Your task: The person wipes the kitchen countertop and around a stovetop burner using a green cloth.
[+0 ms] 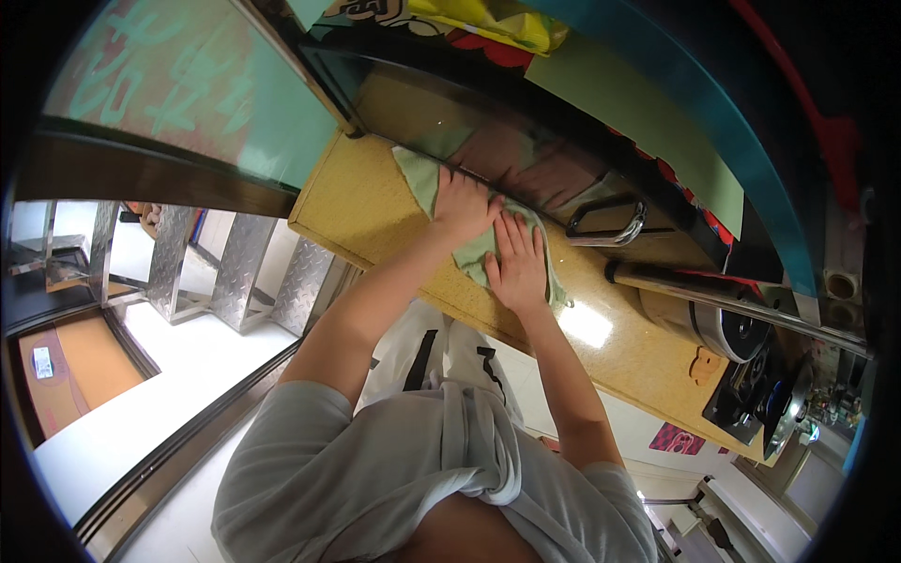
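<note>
A pale green cloth [473, 262] is spread on the yellow speckled countertop [366, 186], up against a dark glossy panel [422, 116]. My left hand [463, 205] lies palm down on the cloth, its fingertips close to the foot of the panel. Just right of it and nearer to me, my right hand [518, 264] rests flat on the same cloth, fingers spread and pointing toward the panel. Neither hand visibly pinches the fabric. One corner of the cloth reaches out beyond my left hand, and its right edge hangs loosely past my right hand. The panel mirrors my hands.
A chrome handle [609, 224] juts from the panel. Further right are a metal rail [732, 302], a round metal pot [725, 327] and a black gas stove [739, 394]. Metal tread-plate stairs [243, 274] stand at the left. A yellow packet [493, 24] lies above the panel.
</note>
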A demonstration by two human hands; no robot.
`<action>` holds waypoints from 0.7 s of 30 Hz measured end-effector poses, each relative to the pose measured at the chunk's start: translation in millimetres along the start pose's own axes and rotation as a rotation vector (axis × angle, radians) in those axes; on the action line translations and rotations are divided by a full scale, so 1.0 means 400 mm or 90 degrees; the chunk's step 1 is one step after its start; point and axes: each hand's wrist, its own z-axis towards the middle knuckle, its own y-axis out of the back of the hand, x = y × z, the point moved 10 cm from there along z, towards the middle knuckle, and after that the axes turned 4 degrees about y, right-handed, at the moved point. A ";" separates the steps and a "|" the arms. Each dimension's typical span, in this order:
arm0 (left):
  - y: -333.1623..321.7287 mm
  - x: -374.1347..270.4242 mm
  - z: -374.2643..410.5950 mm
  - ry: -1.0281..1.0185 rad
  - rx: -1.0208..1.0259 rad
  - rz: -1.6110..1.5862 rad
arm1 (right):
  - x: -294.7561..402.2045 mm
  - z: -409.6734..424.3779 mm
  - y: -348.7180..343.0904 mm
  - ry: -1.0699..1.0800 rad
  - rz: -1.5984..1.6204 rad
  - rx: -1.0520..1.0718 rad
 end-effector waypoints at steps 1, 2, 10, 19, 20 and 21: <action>0.004 -0.006 0.012 -0.010 -0.004 -0.039 | -0.017 0.019 0.005 0.000 -0.005 -0.014; 0.009 -0.008 0.022 -0.019 -0.008 -0.078 | -0.029 0.034 0.014 0.011 -0.030 -0.047; 0.004 -0.006 0.039 -0.004 -0.076 -0.100 | -0.101 0.084 0.024 0.045 0.135 -0.042; -0.036 -0.019 0.014 0.017 0.272 0.022 | -0.048 -0.019 0.000 0.038 0.013 0.058; -0.022 -0.039 0.005 -0.012 0.207 0.010 | -0.036 -0.048 0.000 0.027 0.011 0.063; -0.017 -0.053 -0.020 -0.037 0.143 0.001 | -0.019 -0.074 0.000 0.017 0.011 0.068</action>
